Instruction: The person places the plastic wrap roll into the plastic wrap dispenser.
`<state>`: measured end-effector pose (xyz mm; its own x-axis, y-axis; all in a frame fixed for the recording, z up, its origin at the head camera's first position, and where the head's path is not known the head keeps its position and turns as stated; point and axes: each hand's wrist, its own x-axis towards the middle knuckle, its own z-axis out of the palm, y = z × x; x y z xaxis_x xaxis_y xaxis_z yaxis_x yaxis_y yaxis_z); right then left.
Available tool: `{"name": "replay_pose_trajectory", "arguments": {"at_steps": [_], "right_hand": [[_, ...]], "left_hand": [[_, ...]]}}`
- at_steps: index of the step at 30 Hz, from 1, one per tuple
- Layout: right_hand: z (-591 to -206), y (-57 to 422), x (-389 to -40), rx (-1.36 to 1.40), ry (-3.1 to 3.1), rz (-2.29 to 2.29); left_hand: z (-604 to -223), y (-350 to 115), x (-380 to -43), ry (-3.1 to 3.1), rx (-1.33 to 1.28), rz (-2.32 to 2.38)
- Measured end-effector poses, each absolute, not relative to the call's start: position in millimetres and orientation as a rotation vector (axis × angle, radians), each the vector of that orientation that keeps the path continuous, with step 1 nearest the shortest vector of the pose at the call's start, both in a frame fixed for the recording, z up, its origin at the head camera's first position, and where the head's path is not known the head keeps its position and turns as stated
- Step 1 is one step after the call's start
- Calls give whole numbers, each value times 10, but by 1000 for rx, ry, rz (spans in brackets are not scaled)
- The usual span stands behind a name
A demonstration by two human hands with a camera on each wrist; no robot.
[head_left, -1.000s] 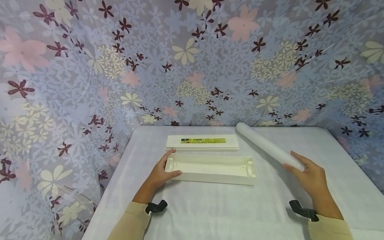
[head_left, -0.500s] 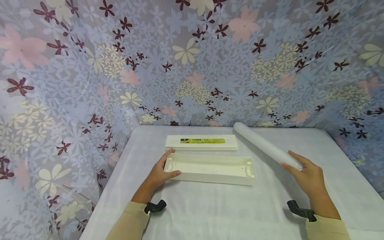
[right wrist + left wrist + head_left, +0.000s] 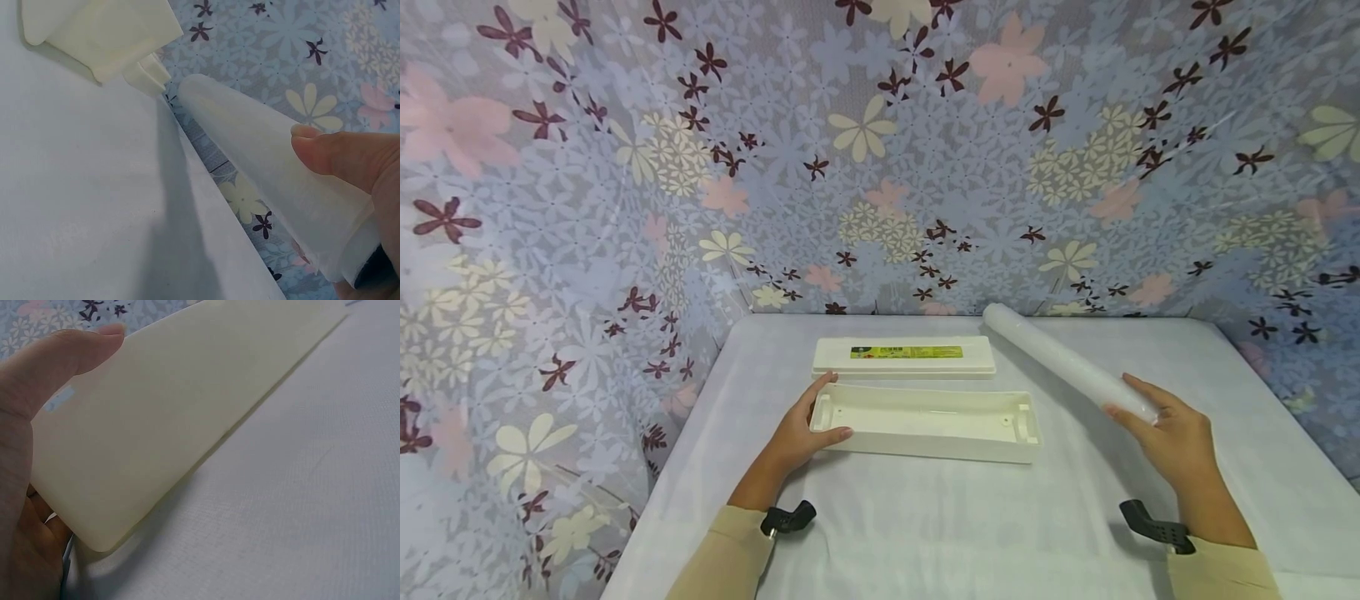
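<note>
A long, open cream-white plastic box (image 3: pixel 925 446) sits mid-table, hollow side up. My left hand (image 3: pixel 801 429) grips its left end, thumb along the front wall and fingers round the back; the left wrist view shows the thumb (image 3: pixel 94 353) against the smooth box wall. A white roll of cling film (image 3: pixel 1067 358) slants up and away on the right. My right hand (image 3: pixel 1180 437) holds the near end between thumb and fingers, while the far end points at the back edge. In the right wrist view, the thumb (image 3: pixel 331 153) lies along the roll (image 3: pixel 269 150).
Behind the box lies its matching white lid (image 3: pixel 925 367) with a yellow-green label (image 3: pixel 906 352). A white cloth covers the table (image 3: pixel 940 525). Flower-patterned fabric (image 3: pixel 880 167) hangs at the back and sides. A black wrist mount (image 3: pixel 788 517) sits on each wrist.
</note>
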<state>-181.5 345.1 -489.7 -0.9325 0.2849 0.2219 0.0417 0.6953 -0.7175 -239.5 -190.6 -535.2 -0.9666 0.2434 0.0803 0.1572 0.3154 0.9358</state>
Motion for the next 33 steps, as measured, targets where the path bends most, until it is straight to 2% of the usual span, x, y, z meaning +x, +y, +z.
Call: {"name": "replay_pose_trajectory", "arguments": {"at_steps": [33], "right_hand": [[-4775,3389,-1825,-186,-2513,1086]], "left_hand": [[-5342,-1896,-2408,2479,390,1754]]}}
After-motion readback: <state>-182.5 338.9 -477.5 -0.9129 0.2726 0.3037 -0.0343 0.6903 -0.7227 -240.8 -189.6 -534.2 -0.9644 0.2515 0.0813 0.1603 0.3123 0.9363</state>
